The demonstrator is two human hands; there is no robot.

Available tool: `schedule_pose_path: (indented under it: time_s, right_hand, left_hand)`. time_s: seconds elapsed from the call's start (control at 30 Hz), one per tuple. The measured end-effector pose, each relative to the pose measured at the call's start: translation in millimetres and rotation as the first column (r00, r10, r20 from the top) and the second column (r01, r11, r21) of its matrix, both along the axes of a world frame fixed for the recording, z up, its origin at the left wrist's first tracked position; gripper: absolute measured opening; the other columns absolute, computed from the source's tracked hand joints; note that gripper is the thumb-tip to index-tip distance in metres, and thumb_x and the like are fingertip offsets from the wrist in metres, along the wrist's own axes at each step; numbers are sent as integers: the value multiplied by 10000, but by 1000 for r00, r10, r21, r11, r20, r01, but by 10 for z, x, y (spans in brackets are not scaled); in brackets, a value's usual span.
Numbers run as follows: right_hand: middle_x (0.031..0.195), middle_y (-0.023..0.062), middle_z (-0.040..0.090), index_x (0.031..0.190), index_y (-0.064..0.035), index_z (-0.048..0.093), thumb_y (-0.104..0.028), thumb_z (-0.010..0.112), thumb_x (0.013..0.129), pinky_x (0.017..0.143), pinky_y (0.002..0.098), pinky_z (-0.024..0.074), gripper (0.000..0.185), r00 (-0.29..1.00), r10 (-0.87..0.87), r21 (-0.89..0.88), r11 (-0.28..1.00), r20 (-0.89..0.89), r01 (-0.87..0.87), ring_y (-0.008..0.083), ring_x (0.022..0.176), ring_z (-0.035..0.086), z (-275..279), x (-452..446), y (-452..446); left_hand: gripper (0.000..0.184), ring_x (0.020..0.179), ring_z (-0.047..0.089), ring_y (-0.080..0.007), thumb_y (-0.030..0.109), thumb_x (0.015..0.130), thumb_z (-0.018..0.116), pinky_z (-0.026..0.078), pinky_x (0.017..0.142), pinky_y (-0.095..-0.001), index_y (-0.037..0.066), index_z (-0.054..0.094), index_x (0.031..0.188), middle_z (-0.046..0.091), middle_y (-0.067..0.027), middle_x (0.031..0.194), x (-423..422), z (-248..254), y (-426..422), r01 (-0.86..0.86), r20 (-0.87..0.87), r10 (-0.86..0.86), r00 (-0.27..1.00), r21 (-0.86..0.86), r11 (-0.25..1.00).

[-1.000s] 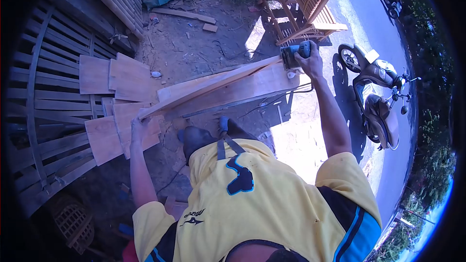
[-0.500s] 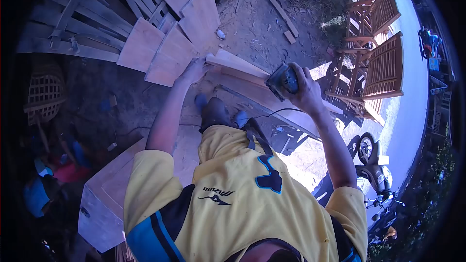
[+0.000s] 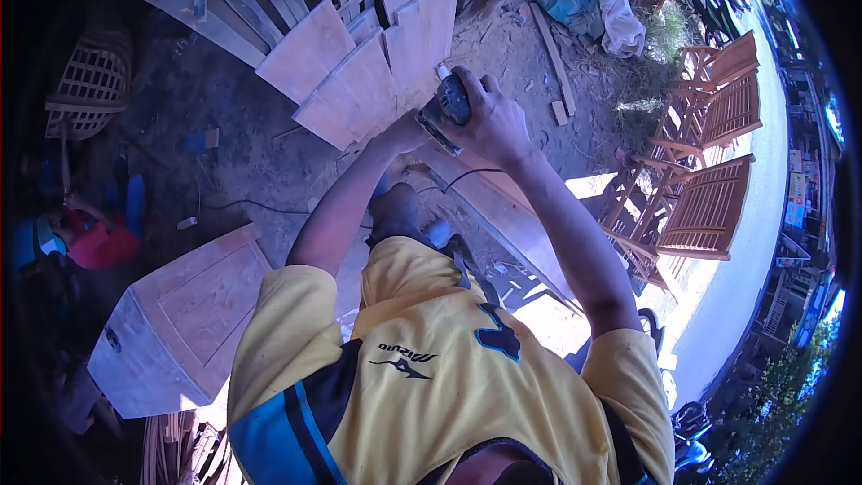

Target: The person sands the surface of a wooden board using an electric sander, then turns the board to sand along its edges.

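My right hand [image 3: 496, 126] is closed around a dark electric palm sander [image 3: 452, 101], its flat pad tilted beside my left hand. My left hand [image 3: 409, 132] is at the near end of a long wooden board [image 3: 489, 181], gripping there; its fingertips are partly hidden behind the sander. The board slants away to the lower right, and my forearm and the sander cover much of it. A dark power cord [image 3: 467, 174] loops from the sander side across the board. My knee and foot are just below the board's end.
Several flat wooden panels [image 3: 346, 90] lean against upright slats ahead. A wooden cabinet [image 3: 193, 305] stands at left, near a woven basket [image 3: 90, 81]. Slatted wooden chairs [image 3: 709, 207] stand at right by the road. A cord [image 3: 260, 204] crosses the ground. Another person [image 3: 99, 233] is at far left.
The sander and my right hand have moved left along the board, up to my left hand. My view has turned, so the surroundings have shifted. My left hand stays at the board's end.
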State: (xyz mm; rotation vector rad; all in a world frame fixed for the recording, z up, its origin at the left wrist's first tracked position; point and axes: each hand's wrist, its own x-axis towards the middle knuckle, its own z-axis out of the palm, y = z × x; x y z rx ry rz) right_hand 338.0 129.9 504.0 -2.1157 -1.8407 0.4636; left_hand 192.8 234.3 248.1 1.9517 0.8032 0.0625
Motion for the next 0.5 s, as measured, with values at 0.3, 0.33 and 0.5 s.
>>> schedule_pose_path:
  time_s: [0.3, 0.33, 0.5]
  right_hand:
    - [1203, 202, 655, 1526, -182, 476, -375, 848, 832, 823, 553, 617, 811, 997, -67, -42, 997, 24, 68, 466, 991, 735, 36, 224, -424]
    - [1201, 204, 653, 1533, -183, 467, -378, 842, 838, 817, 556, 616, 814, 998, -68, -60, 996, 18, 69, 468, 981, 735, 26, 180, -358]
    - [1176, 223, 627, 1546, -176, 435, -368, 832, 836, 755, 581, 595, 836, 998, -64, 33, 997, -13, 64, 488, 865, 720, -125, -18, -447]
  left_hand:
    - [362, 1105, 724, -442, 108, 999, 687, 578, 946, -519, 64, 606, 1349, 758, -245, 1124, -51, 205, -49, 103, 147, -130, 980, 180, 978]
    - [301, 1088, 730, -441, 126, 999, 688, 581, 948, -514, 47, 643, 1286, 757, -247, 1127, -35, 147, -32, 90, 167, -120, 979, 178, 980]
    - [305, 1082, 760, -378, 57, 970, 673, 598, 928, -463, 38, 691, 1274, 779, -215, 1133, -79, 555, -25, 88, 5, -88, 996, 9, 996]
